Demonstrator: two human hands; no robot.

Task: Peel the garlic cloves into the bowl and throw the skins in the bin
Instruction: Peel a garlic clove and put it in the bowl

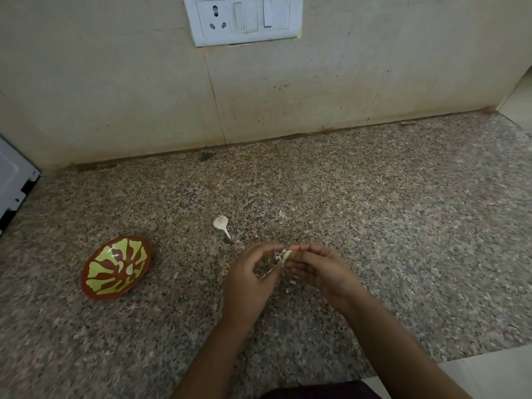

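Just below the middle of the frame, both hands meet over the speckled granite counter [374, 211]. The right hand [322, 272] pinches a pale garlic clove [288, 256] between its thumb and curled fingertips. The left hand [250, 280] has its thumb and forefinger closed on a thin strip of skin [277, 257] that is partly off the clove and trails down toward the palm. Its other fingers are loosely bent.

At the lower left of the frame sits a brown bowl [95, 292] with a yellow-green pattern, well apart from the hands. 2 peeled cloves [130, 268] lie inside it. Above the hands, near the frame's middle, a garlic piece with a stalk [221, 223] lies on the counter, and a small skin flake [281, 213] lies to its right. More skin bits [288, 290] lie under the hands.

A white switchboard [243, 20] is on the tiled wall at top centre. The corner of a white appliance [14, 180] shows at the left edge.
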